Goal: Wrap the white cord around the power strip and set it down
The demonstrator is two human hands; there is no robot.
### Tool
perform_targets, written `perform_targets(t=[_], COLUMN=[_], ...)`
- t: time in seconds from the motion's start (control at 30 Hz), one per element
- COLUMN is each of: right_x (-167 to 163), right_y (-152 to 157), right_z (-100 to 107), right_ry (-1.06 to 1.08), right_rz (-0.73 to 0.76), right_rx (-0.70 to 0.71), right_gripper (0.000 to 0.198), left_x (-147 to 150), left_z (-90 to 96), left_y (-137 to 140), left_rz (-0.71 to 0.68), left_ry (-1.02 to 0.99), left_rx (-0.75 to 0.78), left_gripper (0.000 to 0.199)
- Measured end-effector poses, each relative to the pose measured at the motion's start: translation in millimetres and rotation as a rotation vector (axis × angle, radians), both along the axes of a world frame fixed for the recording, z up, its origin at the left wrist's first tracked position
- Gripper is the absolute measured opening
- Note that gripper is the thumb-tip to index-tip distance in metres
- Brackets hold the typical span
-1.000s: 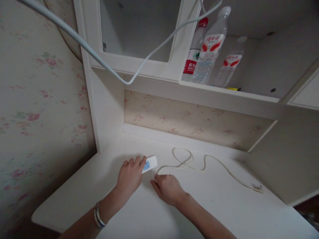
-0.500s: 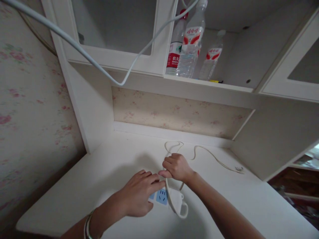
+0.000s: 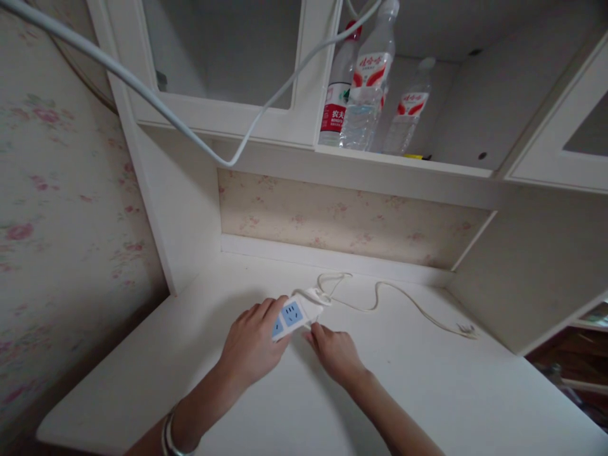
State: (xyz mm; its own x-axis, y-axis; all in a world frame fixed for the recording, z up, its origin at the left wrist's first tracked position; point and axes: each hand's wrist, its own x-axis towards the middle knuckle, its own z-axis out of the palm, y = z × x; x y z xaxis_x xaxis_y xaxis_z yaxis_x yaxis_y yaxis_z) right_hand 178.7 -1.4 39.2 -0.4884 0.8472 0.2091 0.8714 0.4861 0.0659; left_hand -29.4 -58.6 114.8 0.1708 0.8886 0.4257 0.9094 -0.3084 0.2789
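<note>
**White surface (image 3: 294, 411): two-handed hold**

The left hand (image 3: 254, 345) grips the power strip (image 3: 306, 306), angled toward the surface's back edge. The right hand (image 3: 335, 351) is closed, pinching the cord (image 3: 408, 294) beside it. The plug (image 3: 468, 330) lies near the right edge.

The long white plastic power strip (image 3: 310, 308) had pale-blue square sockets (image 3: 293, 313); the thin cord (image 3: 377, 296) was cream, the papered wall (image 3: 71, 234) pink-flowered.
</note>
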Motion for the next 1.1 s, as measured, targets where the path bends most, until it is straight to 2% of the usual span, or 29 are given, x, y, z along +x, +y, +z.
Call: perform_targets(t=[0.07,0.17,0.27,0.37,0.43,0.5,0.57,0.67,0.73,0.8,0.93,1.0,1.1], right_x=[4.7,12.3,19.4,31.4,41.7,49.6,51.0,38.2,24.1,11.1,1.9,6.5,20.0], right_y=[-8.2,-19.5,-27.7,-26.5,-18.3,-6.0,7.0,20.2,22.9,23.3,33.4,46.1,64.8], right_z=[-1.0,8.5,30.3,59.8,78.8,93.3,102.1,109.1,114.7,122.7,133.8,128.0,103.5], right_ry=[-0.058,-0.146,-0.245,-0.283,-0.260,-0.189,-0.064,0.192,0.325,0.363,0.242,0.135,-0.019], right_rz=[0.060,0.216,0.368,0.442,0.411,0.317,0.184,0.009,-0.025,-0.003,-0.043,-0.114,-0.183], right_rx=[0.033,0.107,0.194,0.288,0.355,0.424,0.484,0.543,0.535,0.494,0.388,0.284,0.071], right_gripper=[0.015,0.008,0.012,0.011,0.009,0.008,0.010,0.022,0.027,0.031,0.042,0.043,0.033], left_x=[-4.3,-6.1,-2.1,2.3,3.5,4.4,6.8,15.0,21.5,26.0,26.5,24.3,19.6], left_z=[-6.5,-20.2,-36.9,-49.1,-51.0,-48.1,-42.5,-36.4,-36.2,-37.6,-34.4,-27.6,-15.6], left_y=[11.4,24.0,30.3,30.1,26.1,19.3,10.6,-3.2,-10.7,-16.1,-24.9,-29.7,-34.8], left_rz=[0.097,0.179,0.192,0.136,0.044,-0.074,-0.188,-0.319,-0.361,-0.370,-0.438,-0.492,-0.480], left_ry=[0.064,0.172,0.257,0.338,0.366,0.363,0.345,0.330,0.313,0.268,0.131,0.023,-0.159], left_rx=[0.021,0.015,-0.023,-0.072,-0.114,-0.158,-0.194,-0.238,-0.288,-0.355,-0.482,-0.527,-0.548], left_gripper=[0.050,0.054,0.059,0.064,0.065,0.063,0.062,0.061,0.057,0.056,0.042,0.040,0.042])
